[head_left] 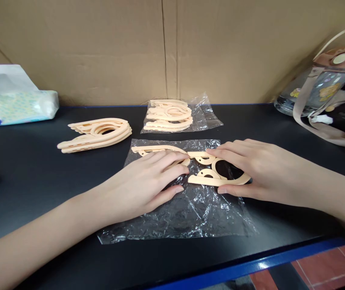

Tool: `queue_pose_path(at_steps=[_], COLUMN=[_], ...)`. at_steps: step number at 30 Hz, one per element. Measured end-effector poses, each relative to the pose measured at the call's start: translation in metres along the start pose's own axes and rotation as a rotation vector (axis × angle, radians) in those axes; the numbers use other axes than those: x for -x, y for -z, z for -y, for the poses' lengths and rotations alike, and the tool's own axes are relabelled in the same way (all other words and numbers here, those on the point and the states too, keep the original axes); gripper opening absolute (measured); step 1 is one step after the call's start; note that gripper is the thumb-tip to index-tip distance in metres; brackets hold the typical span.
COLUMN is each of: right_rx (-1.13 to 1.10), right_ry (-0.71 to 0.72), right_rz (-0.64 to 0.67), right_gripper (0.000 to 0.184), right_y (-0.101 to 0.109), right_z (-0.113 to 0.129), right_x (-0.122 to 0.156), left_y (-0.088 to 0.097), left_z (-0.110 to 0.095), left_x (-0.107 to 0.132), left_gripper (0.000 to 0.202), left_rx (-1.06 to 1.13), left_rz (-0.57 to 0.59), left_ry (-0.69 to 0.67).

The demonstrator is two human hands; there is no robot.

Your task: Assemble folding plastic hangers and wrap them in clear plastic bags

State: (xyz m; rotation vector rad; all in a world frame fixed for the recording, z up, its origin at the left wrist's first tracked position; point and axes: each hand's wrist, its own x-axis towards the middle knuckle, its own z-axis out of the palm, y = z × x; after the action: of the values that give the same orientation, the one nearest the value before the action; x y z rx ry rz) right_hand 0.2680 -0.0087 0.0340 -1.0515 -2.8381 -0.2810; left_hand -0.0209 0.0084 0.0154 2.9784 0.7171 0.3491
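A cream plastic folding hanger [217,182], folded into a loop, lies over a clear plastic bag [172,219] on the black table. My right hand [260,171] grips its rounded end, fingers along the far side and thumb at the near side. My left hand [151,179] is curled over another cream folding hanger [142,149], hiding most of it against the bag. The two hangers meet between my hands. Whether the left hanger is inside the bag I cannot tell.
Folded cream hangers [100,135] are stacked at the left. More hangers [169,114] lie in a clear bag behind my hands. A tissue pack [21,104] stands far left, a strapped water bottle [317,86] far right. Cardboard [115,52] rises behind; the blue table edge [251,264] is nearest.
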Motion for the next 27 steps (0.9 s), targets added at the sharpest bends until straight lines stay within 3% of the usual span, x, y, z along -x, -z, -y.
queue_pose_path(at_steps=[27], right_rx=[-0.012], right_ry=[-0.007], right_rz=[0.0], right_gripper=[0.06], right_y=[-0.0004], right_z=[0.0004], right_x=[0.0017], left_y=[-0.0028], left_z=[0.0], left_x=[-0.0011], left_gripper=[0.031], left_rx=[-0.008], left_rz=[-0.005], left_ry=[-0.001])
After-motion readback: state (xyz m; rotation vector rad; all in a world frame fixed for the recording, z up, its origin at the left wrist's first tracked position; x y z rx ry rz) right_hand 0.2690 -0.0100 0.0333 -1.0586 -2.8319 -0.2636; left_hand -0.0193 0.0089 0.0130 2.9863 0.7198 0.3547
